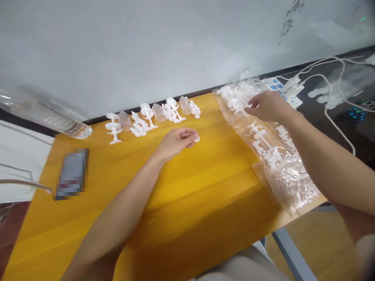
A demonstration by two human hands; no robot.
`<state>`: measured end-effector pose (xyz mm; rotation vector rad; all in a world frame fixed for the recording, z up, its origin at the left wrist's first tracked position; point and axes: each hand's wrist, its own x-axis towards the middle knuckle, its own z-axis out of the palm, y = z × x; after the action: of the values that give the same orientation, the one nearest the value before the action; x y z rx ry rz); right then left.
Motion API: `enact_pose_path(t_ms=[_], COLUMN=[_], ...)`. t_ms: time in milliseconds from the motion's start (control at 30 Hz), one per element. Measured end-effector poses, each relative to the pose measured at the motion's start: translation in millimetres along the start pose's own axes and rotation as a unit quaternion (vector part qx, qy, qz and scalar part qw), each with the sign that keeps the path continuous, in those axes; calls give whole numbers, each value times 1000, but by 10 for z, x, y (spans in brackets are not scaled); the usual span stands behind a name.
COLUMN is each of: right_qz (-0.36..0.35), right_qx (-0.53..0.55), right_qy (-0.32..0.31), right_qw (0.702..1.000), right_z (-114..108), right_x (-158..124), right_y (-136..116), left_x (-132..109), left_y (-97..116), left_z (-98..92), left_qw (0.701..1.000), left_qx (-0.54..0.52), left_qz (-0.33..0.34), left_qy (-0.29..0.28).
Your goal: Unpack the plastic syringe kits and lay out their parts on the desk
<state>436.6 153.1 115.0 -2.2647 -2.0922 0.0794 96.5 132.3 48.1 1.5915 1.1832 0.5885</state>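
Observation:
My left hand [178, 142] is closed above the middle of the wooden table [187, 191], with a small white plastic piece [197, 138] showing at its fingertips. Over a clear plastic bag [293, 183] on the right, my right hand [268, 107] reaches out with thumb and index finger slightly apart; nothing shows between them. White plastic parts [234, 95] fill the far end of that bag, close to my right fingertips. More white parts [260, 136] lie lower in the bag, below my right hand.
Along the back edge stand white stemmed pieces [113, 128], clear cups [158, 112] and clusters of small white pieces [139, 125]. A clear bottle [70, 127] is at far left, above a dark, pixelated flat object [72, 173]. A power strip [275, 86] with white cables [331, 101] sits behind my right hand.

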Motion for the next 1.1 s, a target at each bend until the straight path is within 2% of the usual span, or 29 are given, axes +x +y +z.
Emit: enact_pose_path(t_ms=[100,200,300,433,567,700,833,933,1033,1100], right_qz=[0,-18,-69,-142,-171,-185,-167,-177,-200,-207], right_qx=[-24,-54,-72,-82,-69,1,82,143,224,275], right_qy=[0,-13,-38,-20,-8,38,124,166,126,73], right_qw=[1000,998,994,986,983,982,975,960,946,936], right_z=[143,242,310,391,380,140,-389,-866,-1251,-1386], right_x=[215,305,327,336,335,399,473,373,121,-93], right_y=[70,75,118,207,181,19,-271,-556,-849,-1021], left_x=[581,1021,1279,1396,1321,1074,822,679,490,289], left_y=[58,88,74,1,37,298,609,790,933,994], left_z=[95,200,255,231,183,172,189,214,242,246], left_qw=[986,949,911,875,866,884,913,927,940,952], left_qx=[99,229,327,393,411,363,288,242,173,105], left_qz=[97,168,199,217,203,194,227,235,234,226], left_qy=[91,136,153,182,201,221,179,165,176,180])
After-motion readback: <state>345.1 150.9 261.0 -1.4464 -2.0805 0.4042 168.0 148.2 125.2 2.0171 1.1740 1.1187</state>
